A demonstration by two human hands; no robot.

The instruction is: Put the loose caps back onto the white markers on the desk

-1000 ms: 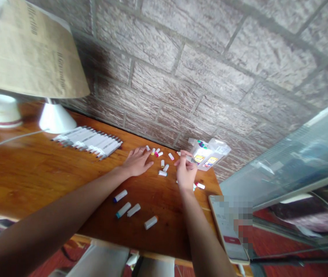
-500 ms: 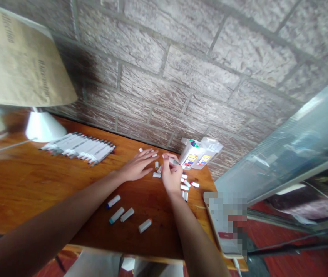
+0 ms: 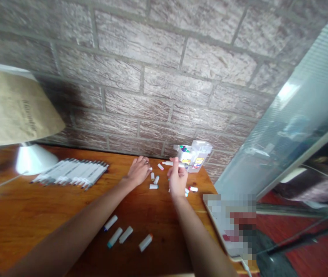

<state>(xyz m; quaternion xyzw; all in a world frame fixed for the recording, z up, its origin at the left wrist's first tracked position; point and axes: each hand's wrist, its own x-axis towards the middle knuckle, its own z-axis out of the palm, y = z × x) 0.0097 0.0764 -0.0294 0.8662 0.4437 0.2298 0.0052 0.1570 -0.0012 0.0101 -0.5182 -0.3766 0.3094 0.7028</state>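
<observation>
Head view: your right hand (image 3: 178, 181) pinches a white marker (image 3: 168, 164), narrow end left, by the clear plastic marker case (image 3: 201, 157). Your left hand (image 3: 138, 171), spread half a second ago, is now bunched at a small cap (image 3: 150, 169), so fingertips are on pickup; can't tell if it's gripped.

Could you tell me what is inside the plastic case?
At the top of the case, some green and dark marker ends show. Lower down, its labelled front and the right hand hide the contents.
</observation>
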